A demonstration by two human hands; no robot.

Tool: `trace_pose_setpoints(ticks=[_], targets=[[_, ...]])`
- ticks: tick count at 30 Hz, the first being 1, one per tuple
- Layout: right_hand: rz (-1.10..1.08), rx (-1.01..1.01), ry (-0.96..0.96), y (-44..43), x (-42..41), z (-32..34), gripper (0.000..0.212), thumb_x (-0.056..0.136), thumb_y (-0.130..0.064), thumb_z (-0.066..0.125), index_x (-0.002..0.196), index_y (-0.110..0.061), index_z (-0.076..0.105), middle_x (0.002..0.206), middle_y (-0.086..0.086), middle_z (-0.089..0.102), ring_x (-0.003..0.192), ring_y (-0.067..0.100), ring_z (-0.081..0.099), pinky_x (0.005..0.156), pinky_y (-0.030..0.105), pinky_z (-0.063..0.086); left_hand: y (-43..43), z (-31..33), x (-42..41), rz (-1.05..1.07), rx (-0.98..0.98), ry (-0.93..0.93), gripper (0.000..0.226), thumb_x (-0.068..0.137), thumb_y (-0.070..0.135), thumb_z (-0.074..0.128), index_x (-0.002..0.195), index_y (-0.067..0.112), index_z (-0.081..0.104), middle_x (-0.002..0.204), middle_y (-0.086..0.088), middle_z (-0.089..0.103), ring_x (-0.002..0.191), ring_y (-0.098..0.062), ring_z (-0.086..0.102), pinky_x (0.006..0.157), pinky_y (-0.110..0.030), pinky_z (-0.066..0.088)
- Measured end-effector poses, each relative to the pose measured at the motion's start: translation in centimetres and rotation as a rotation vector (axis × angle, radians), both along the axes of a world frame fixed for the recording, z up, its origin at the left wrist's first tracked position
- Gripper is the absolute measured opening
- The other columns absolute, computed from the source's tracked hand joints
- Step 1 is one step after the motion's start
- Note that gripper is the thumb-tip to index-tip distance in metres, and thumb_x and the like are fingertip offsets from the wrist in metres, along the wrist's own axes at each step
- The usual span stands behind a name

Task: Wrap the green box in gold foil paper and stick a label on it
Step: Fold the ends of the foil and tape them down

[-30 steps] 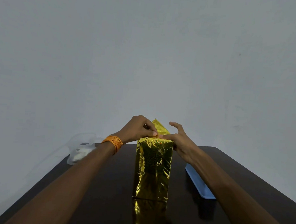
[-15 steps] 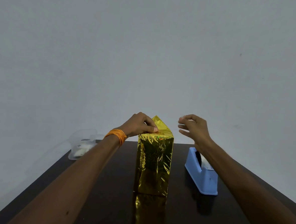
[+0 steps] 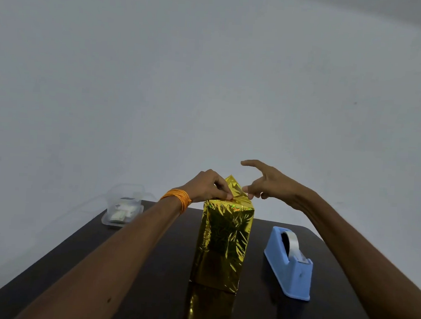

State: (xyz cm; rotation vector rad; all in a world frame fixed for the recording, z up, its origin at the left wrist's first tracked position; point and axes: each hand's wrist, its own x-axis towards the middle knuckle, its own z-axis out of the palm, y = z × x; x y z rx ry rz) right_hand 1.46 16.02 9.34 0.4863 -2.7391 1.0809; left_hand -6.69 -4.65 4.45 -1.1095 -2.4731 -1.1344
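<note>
The tall box wrapped in gold holographic foil paper (image 3: 224,244) stands upright in the middle of the dark worktop (image 3: 162,292). The left grip (image 3: 209,186) is curled on the box's top edge, pinching the folded foil down. The right grip (image 3: 274,185) is spread wide and holds nothing, its fingertips just beside the pointed foil flap (image 3: 236,188) at the box's top. If the pinch eases before tape from the blue plastic tape dispenser (image 3: 289,265), right of the box, secures it, the springy flap will likely reopen. A hard push could also topple the box.
</note>
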Motion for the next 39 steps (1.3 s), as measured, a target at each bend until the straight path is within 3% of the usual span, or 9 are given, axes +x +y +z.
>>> trace_pose_setpoints(ticks=[5,11,21,29,32,35,37,39], targets=[[0.036,0.086,-0.066,-0.5,-1.0,0.4,0.059,0.091,-0.020,0.071,0.141,-0.036,0.042,0.073,0.004,0.071,0.068,0.011,0.052,0.065,0.027,0.043,-0.1,0.1,0.4,0.011,0.007,-0.015,0.017,0.083,0.023,0.078,0.096,0.013,0.080,0.082,0.007,0.071,0.086,-0.009,0.062,0.078,-0.025,0.050],[0.087,0.131,-0.106,-1.2,-2.0,0.0,0.061,0.092,-0.017,0.069,0.142,-0.036,0.041,0.070,0.003,0.068,0.065,0.009,0.050,0.065,0.027,0.039,-0.3,0.1,0.4,0.010,0.005,-0.017,0.018,0.083,0.021,0.077,0.098,0.010,0.079,0.089,0.000,0.071,0.085,-0.009,0.060,0.072,-0.018,0.047],[0.068,0.185,-0.131,-1.1,-3.3,-0.4,0.065,0.088,-0.007,0.067,0.143,-0.032,0.042,0.072,0.005,0.068,0.069,0.011,0.054,0.061,0.027,0.038,-0.2,0.1,0.1,0.014,-0.013,0.000,0.017,0.085,0.020,0.075,0.099,0.010,0.078,0.086,0.003,0.069,0.080,-0.004,0.058,0.068,-0.015,0.042],[-0.012,0.350,-0.124,-1.6,-4.2,0.0,0.074,0.087,-0.017,0.074,0.149,-0.031,0.036,0.078,0.002,0.063,0.065,0.012,0.049,0.054,0.023,0.036,-0.1,0.2,-0.5,0.011,-0.043,0.003,0.014,0.084,0.020,0.076,0.096,0.014,0.079,0.083,0.010,0.070,0.085,-0.006,0.061,0.072,-0.018,0.045],[-0.111,0.417,-0.077,-1.0,-4.0,-0.3,0.081,0.085,-0.041,0.077,0.152,-0.032,0.033,0.074,-0.008,0.062,0.070,0.008,0.060,0.073,0.028,0.041,-0.2,0.2,-0.8,0.021,-0.036,-0.016,0.014,0.086,0.018,0.074,0.098,0.014,0.079,0.091,0.002,0.072,0.088,-0.009,0.060,0.074,-0.021,0.046],[-0.183,0.349,0.001,0.3,-3.6,-1.8,0.076,0.087,-0.049,0.070,0.151,-0.032,0.034,0.077,-0.016,0.048,0.073,0.005,0.059,0.077,0.029,0.040,0.0,0.3,-0.3,0.024,-0.026,-0.045,0.016,0.089,0.011,0.066,0.099,0.010,0.078,0.083,0.001,0.069,0.076,-0.007,0.057,0.065,-0.017,0.043],[-0.200,0.269,0.047,0.8,-3.3,-3.5,0.067,0.091,-0.050,0.065,0.150,-0.032,0.036,0.078,-0.013,0.053,0.072,0.006,0.059,0.072,0.026,0.041,0.3,0.5,0.3,0.034,0.014,-0.114,0.023,0.091,0.009,0.056,0.095,0.007,0.078,0.071,-0.001,0.062,0.063,-0.010,0.052,0.056,-0.017,0.040],[-0.214,0.151,0.062,1.0,-3.3,-4.9,0.057,0.097,-0.049,0.057,0.148,-0.033,0.038,0.084,-0.006,0.061,0.076,0.010,0.060,0.067,0.023,0.046,0.7,0.8,0.8,0.052,0.030,-0.146,0.025,0.093,0.021,0.057,0.089,0.007,0.078,0.070,-0.003,0.060,0.062,-0.012,0.051,0.053,-0.017,0.040]])
